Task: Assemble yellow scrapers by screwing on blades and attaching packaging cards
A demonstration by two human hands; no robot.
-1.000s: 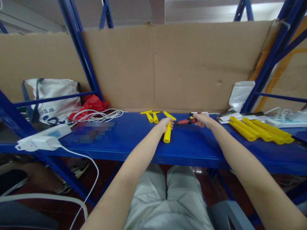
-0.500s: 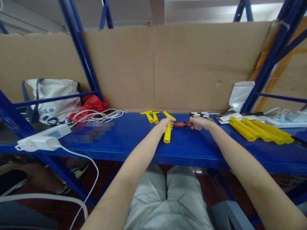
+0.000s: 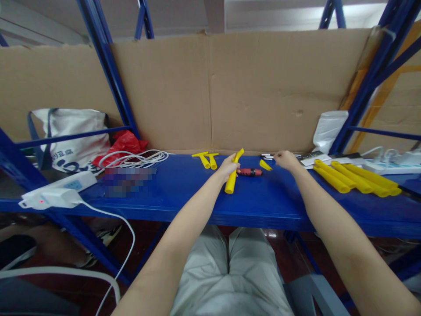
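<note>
My left hand [image 3: 230, 167] is closed around a yellow T-shaped plastic handle [image 3: 231, 182], holding it over the blue shelf with its tube end toward me. Beside that hand a red-and-black screwdriver-like tool [image 3: 250, 172] lies on the shelf. My right hand [image 3: 285, 159] is farther right, fingers curled together next to small black-and-white strips [image 3: 267, 156]; what its fingertips pinch, if anything, is too small to name. Between the hands rests a small yellow piece [image 3: 265, 165]. Two more yellow T-shaped handles [image 3: 206, 161] lie behind my left hand.
Several yellow tubes [image 3: 332, 177] lie on the right, near a white power strip [image 3: 384, 168]. White cables [image 3: 138, 158], a red plastic bag [image 3: 126, 142], a cloth bag [image 3: 72, 136] and another power strip [image 3: 59, 188] occupy the left. Cardboard [image 3: 263, 92] stands along the back.
My right hand has let go of the red-and-black tool and moved right toward the small strips. The yellow piece now shows on the shelf. The handle in my left hand has turned.
</note>
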